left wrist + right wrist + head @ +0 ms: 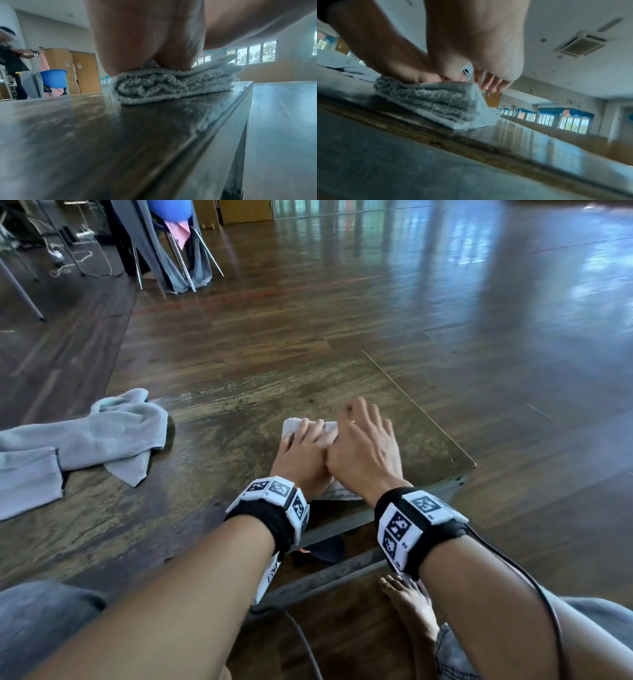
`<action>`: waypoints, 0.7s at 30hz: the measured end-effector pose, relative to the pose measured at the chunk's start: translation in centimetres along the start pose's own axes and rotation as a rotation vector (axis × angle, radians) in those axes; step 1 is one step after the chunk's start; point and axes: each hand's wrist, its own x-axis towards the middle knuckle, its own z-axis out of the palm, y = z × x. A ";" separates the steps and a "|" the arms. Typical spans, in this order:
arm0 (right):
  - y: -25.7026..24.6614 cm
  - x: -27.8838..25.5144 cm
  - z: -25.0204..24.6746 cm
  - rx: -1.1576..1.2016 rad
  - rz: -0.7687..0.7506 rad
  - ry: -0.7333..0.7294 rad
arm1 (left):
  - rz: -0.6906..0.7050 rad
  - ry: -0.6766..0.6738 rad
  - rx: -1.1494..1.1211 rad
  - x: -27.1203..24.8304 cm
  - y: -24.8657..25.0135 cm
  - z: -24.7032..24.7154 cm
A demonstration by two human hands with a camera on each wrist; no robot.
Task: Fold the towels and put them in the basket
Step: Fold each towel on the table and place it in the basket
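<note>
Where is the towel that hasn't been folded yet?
In the head view, the crumpled towel lies at the table's left side, apart from the folded towel under both hands.

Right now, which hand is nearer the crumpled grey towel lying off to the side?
Left. The left hand lies between the right hand and the crumpled grey towel, both pressing the folded towel.

A low wooden table with a worn, scuffed top is set on a dark wooden plank floor. At the far left, metal-legged chairs are seen, draped with grey cloth and a pink cloth. White cables are strewn on the floor beside them. In the left wrist view, a blue tub, wooden doors and a row of windows are shown. A ceiling air-conditioning vent is seen overhead.
</note>
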 end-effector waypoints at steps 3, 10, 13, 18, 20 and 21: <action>0.2 0.1 2.0 0.164 0.088 -0.273 | -0.081 -0.007 -0.003 -0.1 -0.9 0.3; 1.0 -0.2 4.0 0.146 0.256 -0.354 | -0.112 -0.027 -0.110 -0.2 -2.2 0.7; 1.0 -0.4 4.0 0.152 0.294 -0.360 | -0.150 -0.045 -0.138 0.0 -2.4 0.7; 0.8 -1.1 3.9 0.128 0.375 -0.348 | -0.231 -0.050 -0.210 -0.6 -3.6 0.8; 0.6 -1.3 3.9 0.117 0.401 -0.345 | -0.254 -0.070 -0.199 -0.7 -4.2 0.7; 0.6 -1.3 3.9 0.120 0.403 -0.345 | -0.263 -0.083 -0.191 -0.6 -4.3 0.7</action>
